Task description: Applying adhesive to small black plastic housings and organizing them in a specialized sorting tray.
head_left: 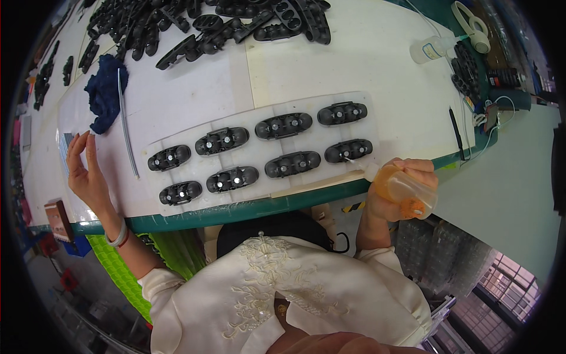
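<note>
My right hand point(386, 200) is wrapped round a clear squeeze bottle point(420, 192) with amber liquid inside, tilted so its thin nozzle points left. The nozzle tip meets the black oblong part point(348, 151) at the right end of the near row, or hovers just over it; I cannot tell which. Several such black plastic parts point(283, 125), most showing two shiny round spots, lie in two rows on a whitish board point(265, 146). At the far left my left hand point(88, 180) is raised with fingers apart, beside some pale blue strips point(66, 154). No held thing shows in it.
A heap of black plastic parts point(236, 26) covers the table's far side. A dark blue cloth point(106, 94) and a thin metal rod point(125, 127) lie at left. To the right are a white bottle point(429, 49), headphones point(471, 26) and a black pen point(456, 131). Green edging point(247, 207) borders the table.
</note>
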The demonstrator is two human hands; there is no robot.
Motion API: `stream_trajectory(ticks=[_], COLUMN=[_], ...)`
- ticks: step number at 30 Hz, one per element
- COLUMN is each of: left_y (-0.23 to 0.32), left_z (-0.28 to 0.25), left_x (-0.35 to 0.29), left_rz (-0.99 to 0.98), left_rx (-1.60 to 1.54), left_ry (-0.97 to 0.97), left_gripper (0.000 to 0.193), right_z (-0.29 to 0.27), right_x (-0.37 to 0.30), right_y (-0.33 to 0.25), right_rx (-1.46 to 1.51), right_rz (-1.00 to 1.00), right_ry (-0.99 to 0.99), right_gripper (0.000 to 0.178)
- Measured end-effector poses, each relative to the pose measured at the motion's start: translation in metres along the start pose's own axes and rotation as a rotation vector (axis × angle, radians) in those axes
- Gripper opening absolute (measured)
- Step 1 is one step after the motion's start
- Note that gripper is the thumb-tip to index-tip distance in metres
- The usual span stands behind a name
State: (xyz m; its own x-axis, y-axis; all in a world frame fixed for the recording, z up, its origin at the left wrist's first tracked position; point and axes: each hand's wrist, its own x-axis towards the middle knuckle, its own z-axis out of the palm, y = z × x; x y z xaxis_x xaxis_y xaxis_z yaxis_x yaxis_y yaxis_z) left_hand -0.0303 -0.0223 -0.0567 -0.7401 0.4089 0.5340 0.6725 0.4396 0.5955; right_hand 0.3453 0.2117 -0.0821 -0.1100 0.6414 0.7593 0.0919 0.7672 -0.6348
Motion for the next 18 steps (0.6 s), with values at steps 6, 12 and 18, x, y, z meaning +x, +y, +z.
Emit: stream_trajectory(ticks=[6,12,18], left_y=[-0.0037,-0.0025,-0.0062], left_z=[0.0015,0.0008,0.0012], left_x=[0.0001,-0.0003,0.0004], left_rz=[0.011,-0.015,-0.024], left_rx=[-0.023,-0.015,-0.015], left_ry=[-0.019,-0.013,-0.009], left_gripper=[0.015,0.015,0.015], right_z=[-0.0009,-0.0009,0.0005], right_x=[0.0045,0.0044,0.0032], right_y=[0.0006,0.0004,-0.0021], right_rx=[0.037,-0.004,0.113], right_rz=[-0.126,-0.148,0.028], right_ry=[-0.080,-0.148,-0.043], right_gripper=[0.045,0.039,0.045])
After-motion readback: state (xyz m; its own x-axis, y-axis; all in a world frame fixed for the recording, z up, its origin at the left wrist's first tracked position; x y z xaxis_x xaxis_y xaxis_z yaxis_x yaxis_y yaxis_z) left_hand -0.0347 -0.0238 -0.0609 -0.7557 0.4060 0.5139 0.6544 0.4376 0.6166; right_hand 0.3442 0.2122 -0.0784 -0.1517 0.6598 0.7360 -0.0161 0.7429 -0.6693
